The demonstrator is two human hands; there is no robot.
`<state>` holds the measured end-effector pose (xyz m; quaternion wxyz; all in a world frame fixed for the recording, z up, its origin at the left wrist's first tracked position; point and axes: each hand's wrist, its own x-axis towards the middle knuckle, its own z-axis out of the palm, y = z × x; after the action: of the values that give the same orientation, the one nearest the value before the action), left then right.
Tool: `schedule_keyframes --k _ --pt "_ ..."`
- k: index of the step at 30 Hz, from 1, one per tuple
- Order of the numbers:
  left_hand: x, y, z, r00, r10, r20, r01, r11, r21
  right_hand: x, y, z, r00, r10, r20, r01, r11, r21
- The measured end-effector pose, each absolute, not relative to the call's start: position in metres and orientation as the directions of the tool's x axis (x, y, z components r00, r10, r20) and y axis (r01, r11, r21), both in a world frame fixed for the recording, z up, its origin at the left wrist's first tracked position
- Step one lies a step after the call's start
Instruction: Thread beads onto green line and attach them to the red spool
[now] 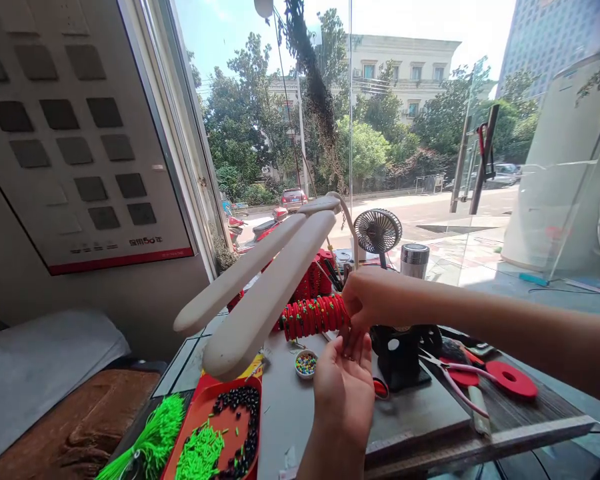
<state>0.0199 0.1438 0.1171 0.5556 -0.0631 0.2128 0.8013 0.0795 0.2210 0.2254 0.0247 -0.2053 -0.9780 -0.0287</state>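
My left hand (347,390) is palm up with its fingers apart and slightly curled, just under my right hand. My right hand (367,300) is closed at the right end of a row of red cord bracelets (313,318) dotted with green and yellow beads. What its fingers pinch is hidden. The bracelets sit side by side on a horizontal holder, mostly covered. A small white bowl of multicoloured beads (306,364) stands left of my left hand. A black machine-like stand (403,360) is behind and right of my hands.
A lamp with long white arms (275,287) reaches over the table. An orange tray (220,420) holds black beads and green pieces, beside green strands (153,437). Pliers (457,373), red spools (513,379), a fan (379,231) and a steel cup (414,260) are nearby.
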Motion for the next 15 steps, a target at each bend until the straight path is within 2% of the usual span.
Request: schedule_keyframes --k 2,5,8,15 --pt "0.021 0.144 0.117 -0.368 0.866 -0.338 -0.921 -0.288 0.264 0.085 0.224 0.223 -0.927 0.372 0.047 0.373 0.928 0.006" --pt "0.021 0.144 0.116 -0.358 0.870 -0.340 -0.924 -0.279 0.260 0.092 0.235 0.226 -0.911 0.397 0.111 0.402 0.915 0.030" --pt "0.021 0.143 0.116 -0.361 0.866 -0.345 -0.923 -0.279 0.264 0.095 0.244 0.227 -0.885 0.434 0.166 0.455 0.883 0.119" --pt "0.030 0.147 0.111 -0.336 0.877 -0.343 -0.929 -0.248 0.274 0.091 0.240 0.208 -0.883 0.449 0.138 0.468 0.823 0.321"
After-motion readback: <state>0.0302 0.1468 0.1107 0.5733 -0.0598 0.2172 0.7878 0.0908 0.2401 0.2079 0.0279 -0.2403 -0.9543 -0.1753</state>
